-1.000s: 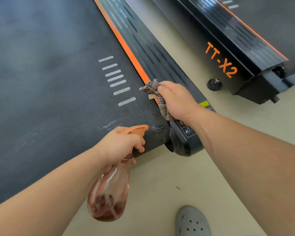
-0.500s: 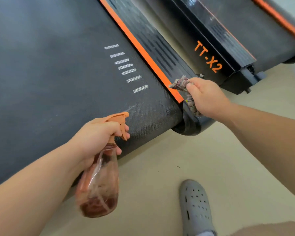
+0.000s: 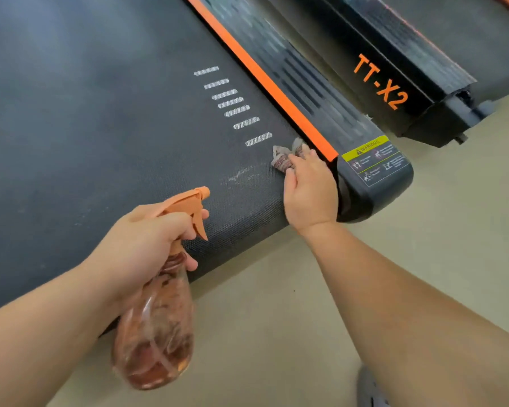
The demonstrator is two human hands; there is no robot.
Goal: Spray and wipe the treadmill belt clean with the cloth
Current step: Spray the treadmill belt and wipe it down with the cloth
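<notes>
The dark treadmill belt fills the left and centre, with white dash marks and a pale smear near its rear right corner. My left hand grips the neck of a clear spray bottle with an orange trigger head, held over the belt's rear edge, nozzle toward the smear. My right hand presses a crumpled patterned cloth onto the belt beside the orange stripe; most of the cloth is hidden under the palm.
An orange stripe and black side rail with a yellow warning label border the belt on the right. A second treadmill marked TT-X2 stands further right. Beige floor lies below, with a grey shoe at the bottom edge.
My right hand moved with the cloth from the side rail's end down onto the belt corner. My left hand and bottle kept their grip and pose over the belt's rear edge.
</notes>
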